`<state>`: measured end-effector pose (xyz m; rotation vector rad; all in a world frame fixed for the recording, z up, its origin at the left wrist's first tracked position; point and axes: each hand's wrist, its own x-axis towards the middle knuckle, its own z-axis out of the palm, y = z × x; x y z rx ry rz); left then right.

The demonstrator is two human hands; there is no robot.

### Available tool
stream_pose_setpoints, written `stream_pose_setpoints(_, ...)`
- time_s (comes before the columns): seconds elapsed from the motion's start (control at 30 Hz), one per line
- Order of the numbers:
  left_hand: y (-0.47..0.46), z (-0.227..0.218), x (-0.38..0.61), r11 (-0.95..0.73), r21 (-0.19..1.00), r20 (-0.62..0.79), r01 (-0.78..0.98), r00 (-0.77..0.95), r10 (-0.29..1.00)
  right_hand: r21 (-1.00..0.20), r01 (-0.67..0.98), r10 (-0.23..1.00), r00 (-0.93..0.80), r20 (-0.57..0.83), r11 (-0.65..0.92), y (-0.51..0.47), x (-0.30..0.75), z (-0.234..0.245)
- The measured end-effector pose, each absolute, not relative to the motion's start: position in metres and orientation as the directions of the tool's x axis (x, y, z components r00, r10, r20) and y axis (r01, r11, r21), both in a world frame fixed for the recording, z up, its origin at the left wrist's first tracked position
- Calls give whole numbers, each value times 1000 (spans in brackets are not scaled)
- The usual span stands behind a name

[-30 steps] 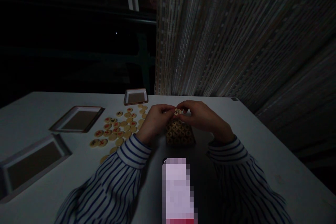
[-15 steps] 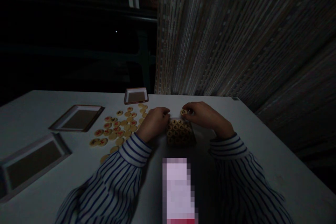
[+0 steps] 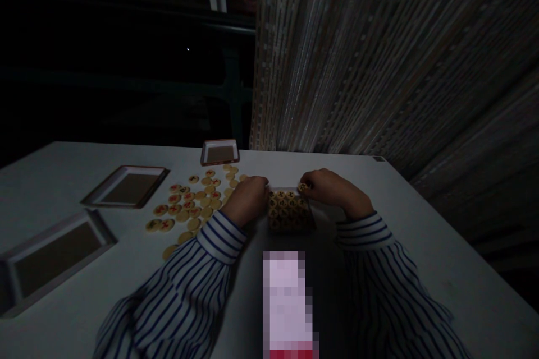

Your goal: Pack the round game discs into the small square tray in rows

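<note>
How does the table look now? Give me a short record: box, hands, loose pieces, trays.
Box: holds rows of round pieces
Left hand: at the box's left side; contact unclear
Right hand: pinches one piece near the far right corner
Loose pieces: scattered left of the box
Trays: three, shallow, also left
</note>
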<state>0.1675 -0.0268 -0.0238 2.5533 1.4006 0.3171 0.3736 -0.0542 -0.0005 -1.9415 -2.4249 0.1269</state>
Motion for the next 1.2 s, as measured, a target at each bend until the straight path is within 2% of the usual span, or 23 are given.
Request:
stream_pose_setpoints(0.37, -26, -32, 169, -541, 223, 41, 811, 547, 836, 7, 978, 975, -206, -78, 207, -51, 370, -8)
stream_pose_setpoints(0.6, -29, -30, 169, -520, 237, 8, 821, 533, 846, 95, 981, 983, -163, -84, 170, -53, 365, -11)
stream_pose_setpoints(0.83, -28, -30, 168, -534, 247, -6, 809, 552, 834, 124, 968, 975, -214, -55, 219, -52, 361, -14)
stream_pose_setpoints(1.2, -27, -33, 166, -565, 226, 18, 794, 576, 817, 154, 967, 979, -192, -71, 201, -53, 358, -18)
